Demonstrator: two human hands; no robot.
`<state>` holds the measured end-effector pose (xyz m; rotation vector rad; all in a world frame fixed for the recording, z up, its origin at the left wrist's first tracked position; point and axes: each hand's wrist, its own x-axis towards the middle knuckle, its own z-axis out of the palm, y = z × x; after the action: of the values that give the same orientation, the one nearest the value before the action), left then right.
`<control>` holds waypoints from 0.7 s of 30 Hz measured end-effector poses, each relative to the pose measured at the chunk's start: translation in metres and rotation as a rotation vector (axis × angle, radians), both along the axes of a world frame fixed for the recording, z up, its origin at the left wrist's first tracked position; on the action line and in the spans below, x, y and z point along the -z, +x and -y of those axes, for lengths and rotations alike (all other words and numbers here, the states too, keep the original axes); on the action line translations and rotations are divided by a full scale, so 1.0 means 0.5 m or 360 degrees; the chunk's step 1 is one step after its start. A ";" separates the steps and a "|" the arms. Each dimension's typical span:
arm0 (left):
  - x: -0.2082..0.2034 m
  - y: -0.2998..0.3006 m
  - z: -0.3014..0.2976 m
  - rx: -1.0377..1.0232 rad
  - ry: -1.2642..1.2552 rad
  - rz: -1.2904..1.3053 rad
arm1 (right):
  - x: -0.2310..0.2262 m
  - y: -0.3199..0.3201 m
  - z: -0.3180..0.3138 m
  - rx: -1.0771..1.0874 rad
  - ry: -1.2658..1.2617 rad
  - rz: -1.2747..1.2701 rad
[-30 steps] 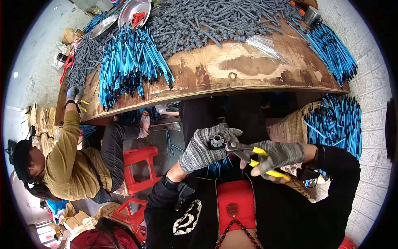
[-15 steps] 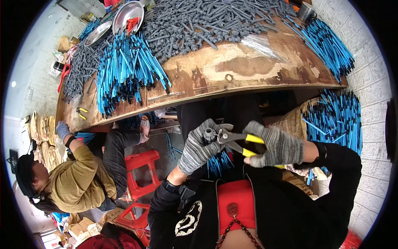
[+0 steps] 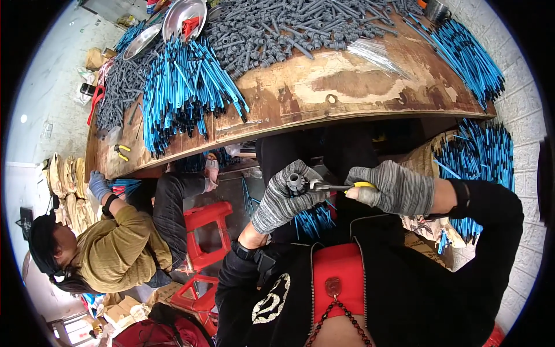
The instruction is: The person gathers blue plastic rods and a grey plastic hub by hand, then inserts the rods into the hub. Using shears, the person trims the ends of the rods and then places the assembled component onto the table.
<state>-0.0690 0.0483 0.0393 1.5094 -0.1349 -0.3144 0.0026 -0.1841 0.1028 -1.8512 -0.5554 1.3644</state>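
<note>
Both my hands wear grey knit gloves and work in front of my chest, below the table edge. My left hand (image 3: 283, 199) grips a small dark grey plastic fitting (image 3: 296, 181), its round ribbed end facing up. Pliers with yellow handles (image 3: 338, 186) are in my right hand (image 3: 393, 188), and their metal jaws point left and touch the fitting. A bundle of blue tubes (image 3: 312, 220) lies in my lap under the hands.
A worn wooden table (image 3: 347, 87) carries a heap of grey fittings (image 3: 289, 29), blue tubes (image 3: 179, 92), metal bowls (image 3: 184, 17) and spare yellow pliers (image 3: 121, 152). More blue tubes (image 3: 480, 156) fill a sack at right. A co-worker (image 3: 104, 254) sits at left by a red stool (image 3: 202, 231).
My right hand has brought the pliers level and closed their jaws onto the fitting. The co-worker at left has shifted, arm now reaching toward the table's underside.
</note>
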 end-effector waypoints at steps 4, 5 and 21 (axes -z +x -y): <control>0.013 0.015 0.008 0.0043 -0.0181 -0.0048 | 0.057 -0.023 0.021 0.0294 0.0287 0.0049; 0.007 0.013 0.009 0.0087 -0.0265 -0.0064 | 0.022 -0.018 0.022 0.0300 0.0106 -0.0116; 0.036 -0.022 0.003 -0.0401 -0.0351 -0.0085 | 0.102 -0.022 0.012 0.0375 0.0274 -0.0302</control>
<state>-0.0798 0.0470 0.0214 1.2817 0.0617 -0.1323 -0.0084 -0.1899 0.0520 -1.5744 -0.3340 1.2750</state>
